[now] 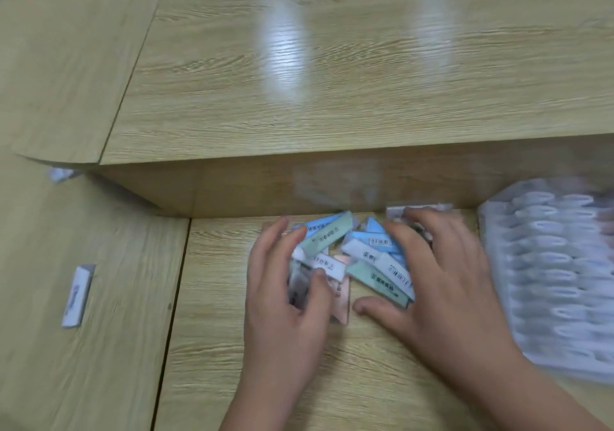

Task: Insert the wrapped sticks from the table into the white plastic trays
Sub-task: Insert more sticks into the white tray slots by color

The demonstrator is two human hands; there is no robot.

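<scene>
Left hand (pixel 285 297) tight around wrapped sticks (pixel 324 236), right hand (pixel 445 284) flat and splayed over the rest.

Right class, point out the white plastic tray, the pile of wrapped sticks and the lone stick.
white plastic tray (pixel 545 281): head view, ridged surface.
pile of wrapped sticks (pixel 327 236): head view, a green stick.
lone stick (pixel 77 296): head view, white face.
</scene>
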